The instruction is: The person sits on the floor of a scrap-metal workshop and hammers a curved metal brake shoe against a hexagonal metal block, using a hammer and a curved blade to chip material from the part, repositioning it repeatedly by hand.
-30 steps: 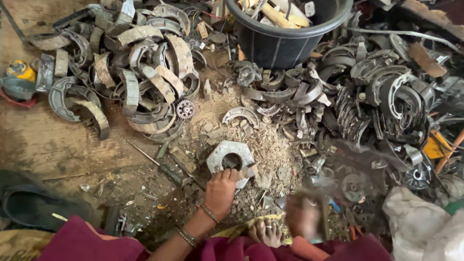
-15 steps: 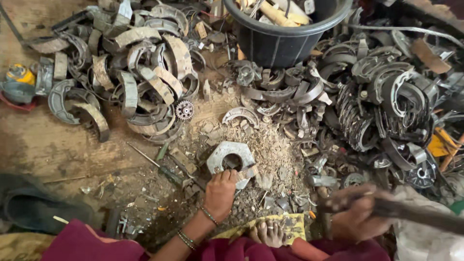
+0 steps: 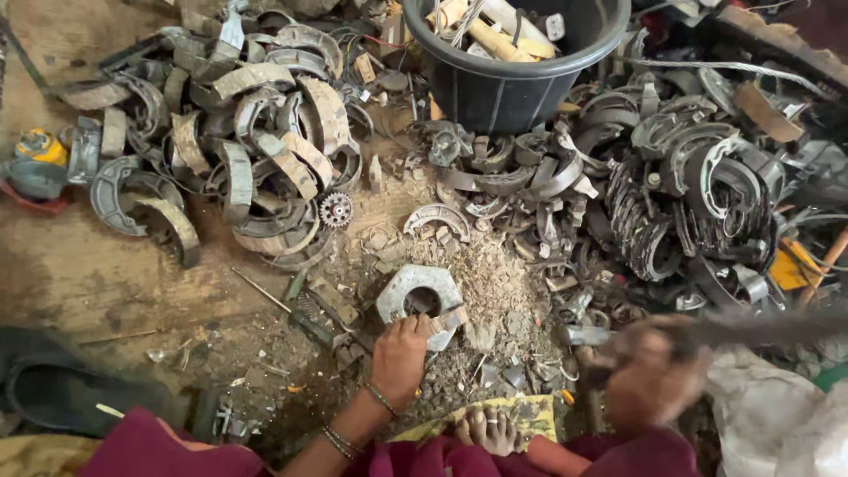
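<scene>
Hands at the hexagonal block

Left hand (image 3: 399,355) presses a small piece (image 3: 446,321) against the grey hexagonal metal block (image 3: 419,293), which lies on the floor just beyond its curled fingers. Right hand (image 3: 649,382), farther from the block, is blurred; it appears closed around a long dark bar (image 3: 760,329) pointing rightward, its end cut off.
</scene>
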